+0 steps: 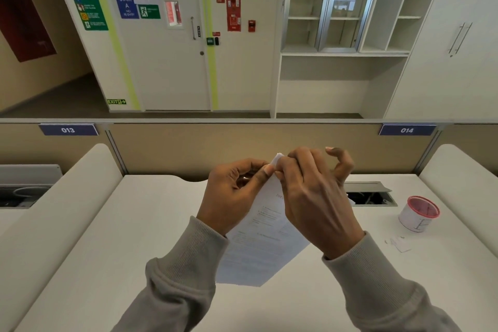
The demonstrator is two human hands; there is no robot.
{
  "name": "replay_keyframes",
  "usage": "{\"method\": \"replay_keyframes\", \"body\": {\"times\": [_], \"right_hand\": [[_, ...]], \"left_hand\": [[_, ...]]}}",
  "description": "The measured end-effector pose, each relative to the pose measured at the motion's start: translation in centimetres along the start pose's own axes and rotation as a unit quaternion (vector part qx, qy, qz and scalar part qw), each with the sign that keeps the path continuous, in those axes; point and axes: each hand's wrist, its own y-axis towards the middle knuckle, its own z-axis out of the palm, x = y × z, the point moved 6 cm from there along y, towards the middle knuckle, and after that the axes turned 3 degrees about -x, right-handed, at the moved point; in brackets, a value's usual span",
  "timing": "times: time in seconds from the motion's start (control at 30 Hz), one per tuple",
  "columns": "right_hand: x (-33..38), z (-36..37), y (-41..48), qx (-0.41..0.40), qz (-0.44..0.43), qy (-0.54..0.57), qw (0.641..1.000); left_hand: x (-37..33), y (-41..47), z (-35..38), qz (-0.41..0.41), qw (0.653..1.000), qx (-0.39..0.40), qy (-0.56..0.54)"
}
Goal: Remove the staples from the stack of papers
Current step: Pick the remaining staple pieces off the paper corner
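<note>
Two loose grey knit sleeves [183, 277], each ending in a snug ribbed cuff [347, 248] at the wrist.

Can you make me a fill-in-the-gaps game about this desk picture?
The left hand and right hand both pinch the ____ corner of the papers.
The cup has a ____ lid.
The cup stands to the ____ of the papers.
The blue label behind the cup reads ____.
Missing words: top, red, right, 014.
</note>
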Motion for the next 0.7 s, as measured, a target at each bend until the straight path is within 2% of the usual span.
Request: {"method": "replay_keyframes", "body": {"times": [0.33, 0.7], "right_hand": [[-0.2, 0.4, -0.6, -0.022, 0.023, 0.002, 1.0], [-1.0, 1.3, -1.4, -0.018, 0.117, 0.052, 0.992]], "left_hand": [[0.1, -0.3, 0.4, 0.01, 0.997, -0.063, 0.035], [-0.4, -0.4, 1.7, 0.018, 1.0, 0.004, 0.001]]}}
